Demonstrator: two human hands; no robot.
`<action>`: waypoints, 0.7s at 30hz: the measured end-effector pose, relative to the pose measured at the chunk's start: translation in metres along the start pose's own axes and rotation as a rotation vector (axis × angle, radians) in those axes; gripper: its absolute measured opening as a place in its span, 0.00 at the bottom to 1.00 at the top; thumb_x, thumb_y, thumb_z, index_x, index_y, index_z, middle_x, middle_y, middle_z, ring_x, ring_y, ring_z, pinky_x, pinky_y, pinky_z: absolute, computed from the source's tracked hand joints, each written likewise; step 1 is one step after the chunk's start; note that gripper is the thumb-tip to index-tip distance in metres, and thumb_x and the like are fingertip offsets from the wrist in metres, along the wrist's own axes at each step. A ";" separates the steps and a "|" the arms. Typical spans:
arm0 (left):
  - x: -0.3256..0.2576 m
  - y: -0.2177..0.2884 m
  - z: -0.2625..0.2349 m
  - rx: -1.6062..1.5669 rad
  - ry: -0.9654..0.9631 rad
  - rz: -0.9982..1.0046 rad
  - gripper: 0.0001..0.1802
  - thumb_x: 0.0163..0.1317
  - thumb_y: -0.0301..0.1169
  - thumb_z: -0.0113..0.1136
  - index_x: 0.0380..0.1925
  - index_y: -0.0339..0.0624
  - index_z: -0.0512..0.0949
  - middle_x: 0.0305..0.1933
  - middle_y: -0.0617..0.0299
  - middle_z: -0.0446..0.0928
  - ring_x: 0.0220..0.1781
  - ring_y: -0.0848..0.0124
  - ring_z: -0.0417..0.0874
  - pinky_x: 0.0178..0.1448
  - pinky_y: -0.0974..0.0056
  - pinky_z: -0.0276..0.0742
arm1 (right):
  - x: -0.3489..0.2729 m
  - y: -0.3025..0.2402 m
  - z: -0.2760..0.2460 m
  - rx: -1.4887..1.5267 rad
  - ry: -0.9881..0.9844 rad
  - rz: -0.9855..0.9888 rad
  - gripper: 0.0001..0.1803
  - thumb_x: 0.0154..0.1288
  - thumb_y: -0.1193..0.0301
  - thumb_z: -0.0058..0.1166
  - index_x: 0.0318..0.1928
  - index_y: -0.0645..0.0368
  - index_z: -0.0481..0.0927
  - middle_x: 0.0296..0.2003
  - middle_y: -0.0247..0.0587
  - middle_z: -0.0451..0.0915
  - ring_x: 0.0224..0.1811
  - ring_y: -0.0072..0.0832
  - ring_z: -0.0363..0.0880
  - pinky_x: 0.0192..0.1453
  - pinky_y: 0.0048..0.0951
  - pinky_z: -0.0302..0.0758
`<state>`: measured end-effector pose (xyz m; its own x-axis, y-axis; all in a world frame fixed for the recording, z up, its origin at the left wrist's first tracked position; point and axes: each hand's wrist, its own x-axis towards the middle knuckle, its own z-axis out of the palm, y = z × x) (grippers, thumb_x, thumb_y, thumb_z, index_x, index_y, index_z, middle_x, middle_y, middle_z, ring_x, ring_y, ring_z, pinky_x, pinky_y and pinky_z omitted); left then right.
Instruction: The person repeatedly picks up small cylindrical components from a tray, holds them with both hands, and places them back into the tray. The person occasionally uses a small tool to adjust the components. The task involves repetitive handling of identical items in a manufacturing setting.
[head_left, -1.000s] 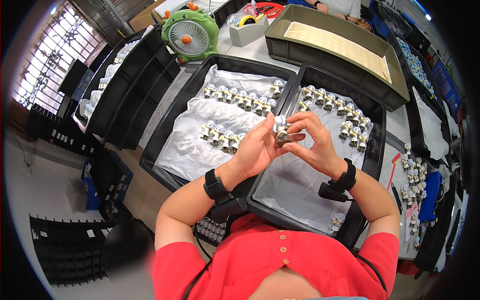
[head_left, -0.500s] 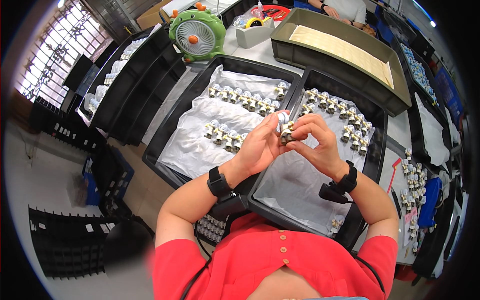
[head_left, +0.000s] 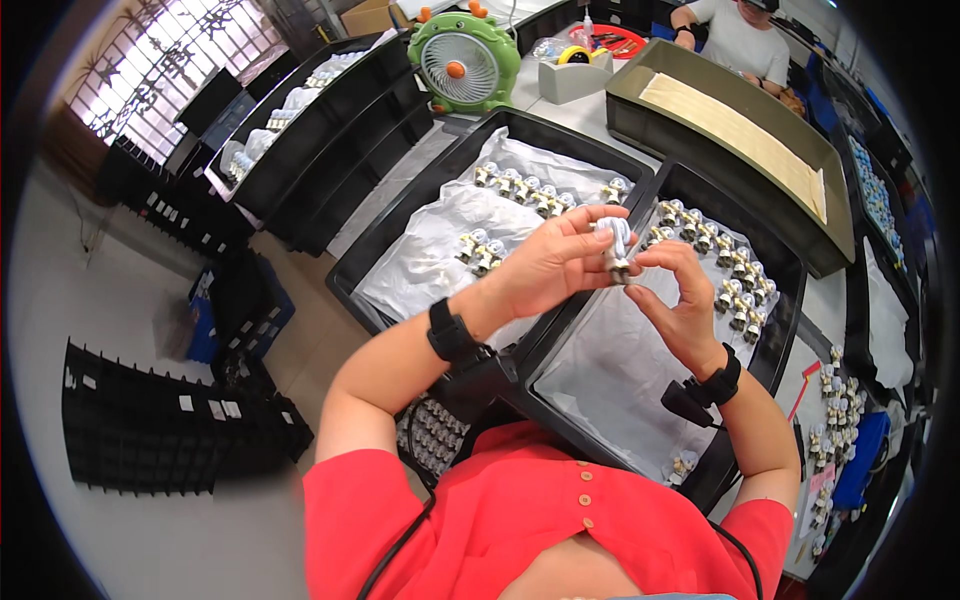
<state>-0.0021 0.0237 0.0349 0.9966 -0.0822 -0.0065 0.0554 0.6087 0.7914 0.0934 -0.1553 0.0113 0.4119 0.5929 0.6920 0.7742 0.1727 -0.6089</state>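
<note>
A small white figurine (head_left: 619, 240) with a dark base is held upright over the place where two black trays meet. My left hand (head_left: 562, 262) grips it from the left, with its fingers round the upper part. At its lower end my right hand (head_left: 686, 306) has thumb and forefinger closed in a pinch at the base. Under my left hand is the left tray (head_left: 350, 265), lined with white sheet and bearing rows of similar figurines (head_left: 540, 195). Under my right hand lies the right tray (head_left: 790, 300), its figurines (head_left: 738, 265) grouped along the far and right sides.
A green fan (head_left: 464, 65) stands behind the left tray. Farther right is an olive bin (head_left: 735, 125) with a pale sheet inside. Stacked black trays (head_left: 330, 160) rise at the left. More figurines (head_left: 838, 420) lie at the right. A person (head_left: 740, 40) sits across the table.
My view has shifted, so the scene sits farther right and lower. Both hands still have the figurine, which now shows more of its white upper part; my right fingers have spread slightly.
</note>
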 end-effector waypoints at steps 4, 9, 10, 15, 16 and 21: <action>-0.008 0.041 -0.033 0.473 0.275 0.016 0.21 0.63 0.30 0.57 0.56 0.41 0.67 0.46 0.59 0.75 0.44 0.67 0.82 0.48 0.64 0.79 | -0.003 0.002 -0.006 -0.024 0.041 0.006 0.15 0.49 0.79 0.64 0.40 0.59 0.78 0.37 0.39 0.78 0.41 0.32 0.74 0.47 0.29 0.70; -0.024 0.054 -0.155 1.006 0.792 0.068 0.24 0.51 0.28 0.67 0.50 0.41 0.72 0.38 0.58 0.76 0.36 0.69 0.81 0.40 0.68 0.78 | 0.005 0.000 -0.006 -0.019 0.068 0.010 0.12 0.51 0.80 0.61 0.38 0.59 0.79 0.36 0.38 0.78 0.40 0.32 0.75 0.46 0.28 0.71; -0.025 0.056 -0.160 1.186 0.819 -0.023 0.24 0.50 0.29 0.67 0.49 0.41 0.73 0.37 0.58 0.77 0.37 0.69 0.81 0.41 0.67 0.78 | 0.005 0.001 -0.007 -0.027 0.073 0.015 0.11 0.51 0.81 0.61 0.38 0.59 0.79 0.35 0.38 0.79 0.40 0.32 0.75 0.46 0.28 0.71; -0.032 0.053 -0.197 1.813 0.799 -0.239 0.25 0.42 0.32 0.70 0.43 0.38 0.77 0.36 0.52 0.80 0.42 0.63 0.82 0.45 0.64 0.77 | 0.004 0.009 -0.008 -0.058 0.072 0.026 0.09 0.52 0.81 0.60 0.36 0.60 0.79 0.34 0.38 0.79 0.38 0.32 0.76 0.45 0.28 0.72; -0.032 0.052 -0.201 1.892 0.728 -0.286 0.25 0.40 0.32 0.71 0.42 0.38 0.78 0.41 0.50 0.80 0.43 0.58 0.82 0.46 0.61 0.78 | 0.004 0.010 -0.008 -0.063 0.070 0.039 0.08 0.52 0.81 0.59 0.35 0.60 0.80 0.34 0.39 0.79 0.38 0.31 0.76 0.45 0.28 0.72; -0.024 0.059 -0.198 1.793 0.616 -0.550 0.25 0.39 0.32 0.72 0.42 0.41 0.79 0.43 0.52 0.81 0.44 0.58 0.83 0.49 0.60 0.78 | 0.004 0.015 -0.009 -0.077 0.059 0.081 0.07 0.54 0.81 0.58 0.35 0.60 0.80 0.33 0.39 0.79 0.38 0.30 0.77 0.43 0.26 0.72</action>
<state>-0.0104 0.2179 -0.0390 0.8004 0.5269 -0.2860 0.5910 -0.7734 0.2293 0.1114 -0.1578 0.0083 0.5007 0.5544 0.6648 0.7709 0.0638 -0.6338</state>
